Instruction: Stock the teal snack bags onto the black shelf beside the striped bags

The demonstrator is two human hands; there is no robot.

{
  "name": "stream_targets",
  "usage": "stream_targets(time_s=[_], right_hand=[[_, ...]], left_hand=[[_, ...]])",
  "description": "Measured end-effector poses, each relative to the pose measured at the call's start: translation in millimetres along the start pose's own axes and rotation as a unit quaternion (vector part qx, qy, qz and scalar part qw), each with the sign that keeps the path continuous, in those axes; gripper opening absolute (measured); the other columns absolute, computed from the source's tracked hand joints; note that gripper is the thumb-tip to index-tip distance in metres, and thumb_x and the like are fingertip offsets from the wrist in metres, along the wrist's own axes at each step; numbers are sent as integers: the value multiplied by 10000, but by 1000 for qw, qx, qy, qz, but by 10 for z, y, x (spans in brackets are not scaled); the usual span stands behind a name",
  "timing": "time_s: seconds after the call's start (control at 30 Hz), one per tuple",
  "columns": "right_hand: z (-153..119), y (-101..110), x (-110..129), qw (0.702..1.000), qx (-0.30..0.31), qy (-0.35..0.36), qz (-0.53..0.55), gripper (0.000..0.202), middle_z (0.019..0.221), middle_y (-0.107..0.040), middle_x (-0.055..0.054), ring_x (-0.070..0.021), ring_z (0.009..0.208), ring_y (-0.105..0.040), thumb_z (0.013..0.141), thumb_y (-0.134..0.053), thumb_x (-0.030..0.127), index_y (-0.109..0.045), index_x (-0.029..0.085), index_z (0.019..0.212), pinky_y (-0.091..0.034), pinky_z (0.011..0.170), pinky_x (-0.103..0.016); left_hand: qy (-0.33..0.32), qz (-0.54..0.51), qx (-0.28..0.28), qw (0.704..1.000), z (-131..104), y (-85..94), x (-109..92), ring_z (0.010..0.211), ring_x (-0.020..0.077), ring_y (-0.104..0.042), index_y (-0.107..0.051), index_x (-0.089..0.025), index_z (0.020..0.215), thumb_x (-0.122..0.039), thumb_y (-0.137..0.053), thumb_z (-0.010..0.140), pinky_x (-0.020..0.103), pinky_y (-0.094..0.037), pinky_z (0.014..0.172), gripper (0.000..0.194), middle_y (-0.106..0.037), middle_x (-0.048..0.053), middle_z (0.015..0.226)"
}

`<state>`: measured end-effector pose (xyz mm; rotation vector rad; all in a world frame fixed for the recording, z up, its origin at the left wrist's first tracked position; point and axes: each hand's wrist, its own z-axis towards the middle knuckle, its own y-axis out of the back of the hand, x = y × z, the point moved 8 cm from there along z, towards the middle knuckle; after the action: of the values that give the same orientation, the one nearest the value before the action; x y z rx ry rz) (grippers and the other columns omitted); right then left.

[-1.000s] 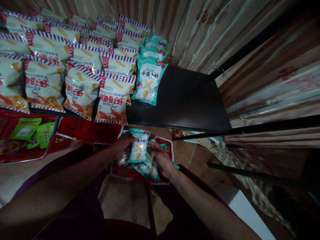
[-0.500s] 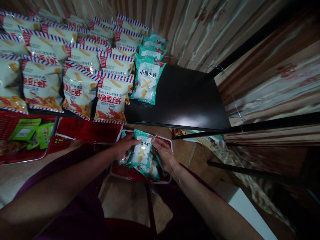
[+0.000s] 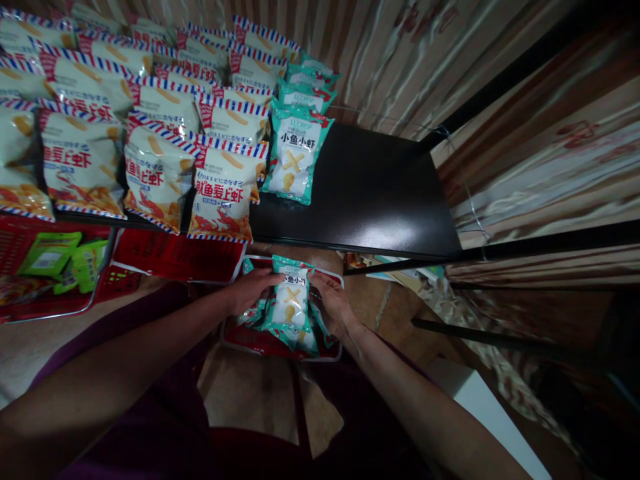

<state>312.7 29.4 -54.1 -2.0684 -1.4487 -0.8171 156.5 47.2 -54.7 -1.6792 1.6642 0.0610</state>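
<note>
Between my two hands is a teal-and-white snack bag point(image 3: 291, 300), its printed front facing up toward me. My left hand point(image 3: 255, 288) grips its upper left edge, and my right hand point(image 3: 331, 299) holds the upper right edge. The bag is over a red basket point(image 3: 245, 341) with a pale rim, in which more teal bags point(image 3: 304, 341) lie. A row of matching teal snack bags point(image 3: 295, 157) stands upright on the black shelf point(image 3: 380, 193) above, beside rows of cream snack bags point(image 3: 223, 190) with striped edges.
At the left, another red basket point(image 3: 103, 293) holds green packets point(image 3: 53, 253). A red panel point(image 3: 180, 257) lies between the baskets. Patterned curtain point(image 3: 390, 60) hangs behind the shelf, black metal bars point(image 3: 550, 240) run along the right, and a white box point(image 3: 487, 407) stands at lower right.
The held bag has shifted slightly to the right and stands a little straighter, with both hands still on it. The view has tilted slightly; the shelf rows look unchanged.
</note>
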Motion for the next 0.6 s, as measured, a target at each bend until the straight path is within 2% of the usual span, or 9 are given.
stream_targets(time_s=[0.1,0.17,0.3,0.47,0.6], right_hand=[[8,21,-46,999,-7,-14,44,273,618,-629,47,-63,550,-540,518,-798,368,-618,198,633,-416,527,-169],[11,25,-59,999,-3,-12,52,273,626,-635,46,-64,558,-550,515,-799,365,-622,196,635,-424,533,-166],[13,37,-67,999,-1,-10,49,274,592,-604,60,-55,552,-538,521,-799,373,-619,196,628,-422,531,-155],[-12,33,-51,999,-3,-17,38,295,589,-581,65,-50,532,-505,521,-799,392,-610,195,633,-410,523,-159],[-57,30,-48,1000,-1,-23,6,318,689,-628,44,-73,629,-553,557,-777,442,-626,204,703,-425,573,-170]], left_hand=[[12,-1,32,999,24,-14,49,756,175,-645,-633,-160,879,-381,-788,603,283,-502,681,386,-695,62,833],[16,14,38,999,35,-8,70,714,143,-628,-623,-162,911,-394,-788,599,258,-484,654,422,-686,43,821],[36,48,27,998,21,15,100,581,75,-549,-611,-163,870,-367,-787,596,206,-423,575,384,-626,-22,681],[57,44,12,997,-4,15,122,550,80,-548,-612,-161,834,-283,-787,592,214,-424,565,323,-617,-32,642],[60,21,-7,998,16,22,119,562,108,-575,-624,-144,848,-221,-754,625,240,-455,582,270,-647,-7,661]])
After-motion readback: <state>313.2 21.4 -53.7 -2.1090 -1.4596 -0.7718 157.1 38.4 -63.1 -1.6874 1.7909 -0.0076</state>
